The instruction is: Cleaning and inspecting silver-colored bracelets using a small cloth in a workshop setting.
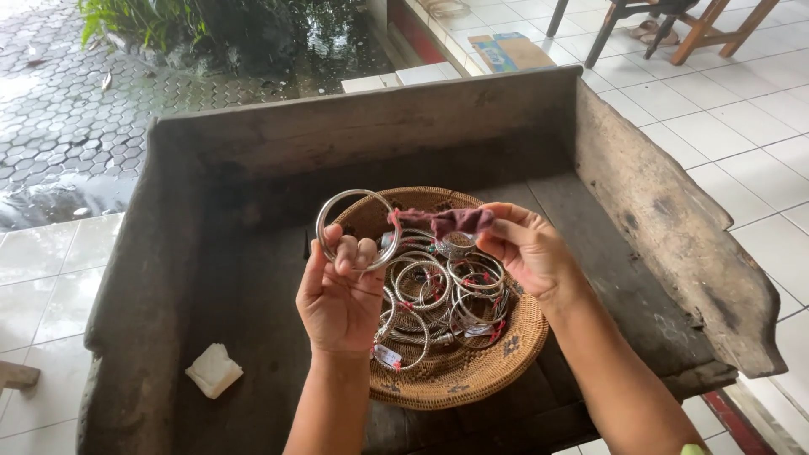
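My left hand (340, 291) holds a silver bangle (335, 211) upright above the left side of a round woven basket (472, 381). My right hand (527, 248) pinches a small dark red cloth (447, 221), which is stretched toward the bangle's right edge. Inside the basket lie several silver bangles (438, 295), some with small red tags. The basket rests in a dark, worn wooden tray-like table (354, 126) with raised sides.
A small white block (213, 370) lies on the wood at the front left. White floor tiles (742, 126) surround the table; wet paving (67, 109) and plants are at the back left. Wooden chair legs (674, 29) and sandals stand at the back right.
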